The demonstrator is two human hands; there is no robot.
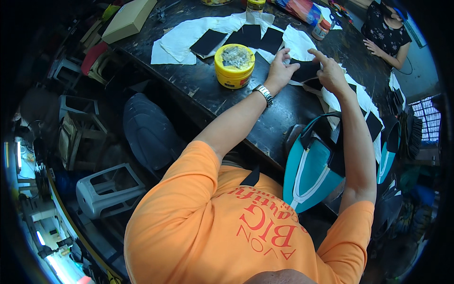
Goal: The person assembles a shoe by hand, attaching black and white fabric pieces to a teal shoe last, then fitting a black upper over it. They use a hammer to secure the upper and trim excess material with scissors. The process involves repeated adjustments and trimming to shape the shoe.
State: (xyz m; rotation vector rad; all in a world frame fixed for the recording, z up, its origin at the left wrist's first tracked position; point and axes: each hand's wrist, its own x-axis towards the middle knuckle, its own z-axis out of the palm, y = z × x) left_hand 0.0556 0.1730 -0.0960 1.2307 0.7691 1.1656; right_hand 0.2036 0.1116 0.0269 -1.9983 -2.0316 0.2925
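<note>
Black patch (pixel 306 71), one; lies on the bench (pixel 189 92) between the two hands, partly over white sheets. Material unconfirmed; looks thin and flat, probably light and pliable, with little risk of breaking. Likely to bend if lifted by one corner; best held at opposite edges, fingertips under the rim, thumbs on top.

Left hand (pixel 281 73), with watch (pixel 263 95): fingers curled, thumb at the patch's left side; grip unclear. Right hand (pixel 333 75): index finger extended toward the far side, other fingers bent, beside the patch's right side; firm hold not discernible.

Surroundings:
- Yellow tub (pixel 234 71), pale crusted top; left of the left hand, near the forearm, limiting sideways movement.
- White sheets (pixel 176 45), overlapping, in a curved row; loose edges could catch or shift.
- Further black patches (pixel 208 42), on the sheets, far left.
- Red-lidded jar (pixel 321 31), far side, beyond the hands.
- Teal piece (pixel 314 166), white forked strip; near edge, beside the right forearm, crowding that side.
- Box (pixel 130 21), far left.
- Co-worker (pixel 385 35), far right, one hand on the bench.
- Grey stool (pixel 111 191), near left, off the bench.
</note>
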